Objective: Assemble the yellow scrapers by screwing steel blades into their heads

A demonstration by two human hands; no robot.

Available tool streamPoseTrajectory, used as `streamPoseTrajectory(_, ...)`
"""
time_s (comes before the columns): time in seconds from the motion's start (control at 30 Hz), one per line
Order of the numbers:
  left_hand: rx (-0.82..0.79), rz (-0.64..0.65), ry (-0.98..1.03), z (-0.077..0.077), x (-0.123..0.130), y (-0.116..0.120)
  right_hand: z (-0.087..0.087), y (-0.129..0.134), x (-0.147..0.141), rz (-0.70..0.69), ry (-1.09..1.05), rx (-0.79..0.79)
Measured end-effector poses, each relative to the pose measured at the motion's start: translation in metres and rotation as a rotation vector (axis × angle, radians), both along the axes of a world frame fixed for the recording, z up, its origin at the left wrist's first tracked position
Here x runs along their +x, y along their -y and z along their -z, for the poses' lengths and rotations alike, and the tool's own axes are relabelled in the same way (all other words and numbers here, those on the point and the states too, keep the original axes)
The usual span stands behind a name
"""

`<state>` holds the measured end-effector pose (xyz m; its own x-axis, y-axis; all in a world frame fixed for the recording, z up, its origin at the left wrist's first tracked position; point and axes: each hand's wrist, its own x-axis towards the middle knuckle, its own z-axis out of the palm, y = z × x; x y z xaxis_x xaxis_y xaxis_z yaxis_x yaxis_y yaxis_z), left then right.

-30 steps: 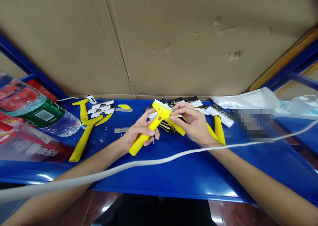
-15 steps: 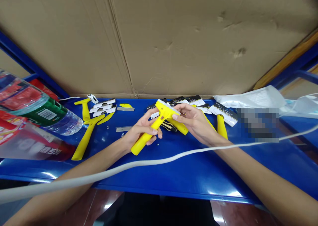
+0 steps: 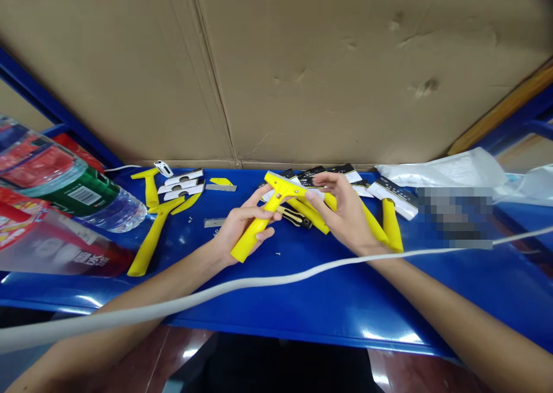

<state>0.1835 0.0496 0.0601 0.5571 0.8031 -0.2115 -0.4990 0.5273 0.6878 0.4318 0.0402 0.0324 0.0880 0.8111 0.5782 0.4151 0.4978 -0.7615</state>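
My left hand (image 3: 248, 226) is wrapped around the handle of a yellow scraper (image 3: 253, 237), its T-shaped head pointing up and away. My right hand (image 3: 345, 208) is beside the right end of that head, thumb close to or touching it and fingers spread apart. Behind and below the scraper lies a black-and-cream handled tool (image 3: 296, 217), partly covered. A tiny screw (image 3: 277, 253) rests on the blue table (image 3: 302, 301) in front of my hands. To the left are a metal blade (image 3: 215, 223) and a yellow blade cover (image 3: 221, 181) by another blade.
More yellow scrapers (image 3: 149, 237) lie at left, near white blade packs (image 3: 184, 184). Other yellow handles (image 3: 392, 226) and black-and-white cards (image 3: 395, 197) lie at right. A bottle (image 3: 86, 194) and a cup (image 3: 78, 249) intrude at left. A white cable (image 3: 302, 275) crosses the foreground.
The scraper's head has turned so its face and screw spots show more. My right fingers have lifted and spread from the head's end. My left hand keeps its hold.
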Motion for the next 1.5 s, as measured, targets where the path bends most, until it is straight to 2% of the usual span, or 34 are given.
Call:
streamPoseTrajectory(0.07, 0.002, -0.030, -0.001, -0.001, -0.001, -0.002, -0.003, 0.007, -0.002, 0.022, 0.161, 0.190)
streamPoseTrajectory(0.13, 0.000, -0.064, 0.001, -0.002, -0.002, -0.003, -0.004, 0.015, -0.006, -0.154, 0.325, 0.280)
streamPoseTrajectory(0.23, -0.015, -0.104, 0.011, -0.004, -0.002, -0.004, 0.001, 0.025, -0.014, -0.442, 0.551, 0.174)
streamPoseTrajectory(0.3, -0.021, -0.114, 0.012, -0.004, -0.002, -0.005, 0.007, 0.029, -0.018, -0.518, 0.649, 0.097)
streamPoseTrajectory(0.4, 0.000, -0.098, 0.004, -0.003, -0.001, -0.004, 0.014, 0.029, -0.022, -0.552, 0.699, 0.088)
streamPoseTrajectory(0.53, 0.032, -0.063, 0.001, -0.002, -0.001, -0.004, 0.016, 0.028, -0.024, -0.530, 0.698, 0.142)
streamPoseTrajectory(0.7, 0.061, -0.044, -0.024, 0.000, -0.001, -0.003, 0.018, 0.033, -0.028, -0.525, 0.696, 0.110)
streamPoseTrajectory(0.8, 0.077, -0.034, -0.031, -0.001, -0.001, -0.003, 0.019, 0.034, -0.030, -0.509, 0.702, 0.142)
streamPoseTrajectory(0.97, 0.082, -0.039, -0.032, -0.001, 0.001, -0.003, 0.009, 0.034, -0.031, -0.457, 0.492, 0.263)
streamPoseTrajectory(1.03, 0.086, -0.029, -0.043, 0.001, 0.001, -0.003, 0.001, 0.033, -0.029, -0.387, 0.385, 0.320)
streamPoseTrajectory(1.17, 0.092, 0.051, -0.086, 0.005, 0.002, -0.002, -0.015, 0.027, -0.020, -0.160, 0.260, 0.398)
streamPoseTrajectory(1.27, 0.088, 0.141, -0.111, 0.009, 0.003, 0.000, -0.020, 0.019, -0.010, -0.084, 0.261, 0.378)
streamPoseTrajectory(1.5, 0.098, 0.261, -0.115, 0.019, 0.007, 0.004, -0.015, 0.009, -0.002, -0.110, 0.333, 0.213)
